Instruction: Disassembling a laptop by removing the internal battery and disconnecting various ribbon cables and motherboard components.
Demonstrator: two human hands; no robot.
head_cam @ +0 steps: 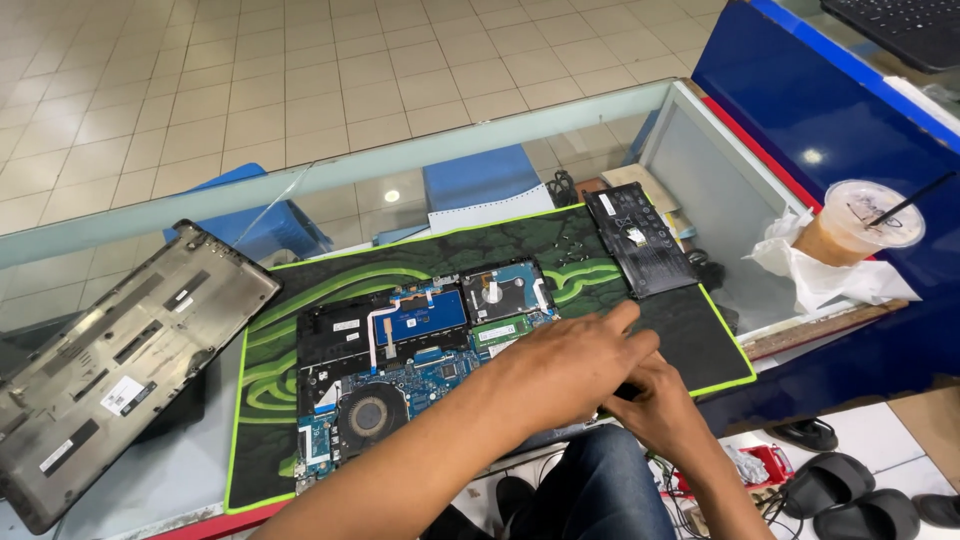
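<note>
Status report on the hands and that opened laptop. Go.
Left hand flat over opened laptop, right edge. Right hand beside it, pinching something small and dark. Removed battery lies apart on mat; nothing blocking.

The mat [600, 262] is black with curling bright green bands and a lime green border. On it, the opened laptop [400, 370] shows a blue circuit board, a black fan and a silver and blue drive. The battery [640, 240] near the table's far right corner is black. The removed cover [110, 365] at the left edge is dark grey with white labels. The cup [850, 225] holds light brown drink.
</note>
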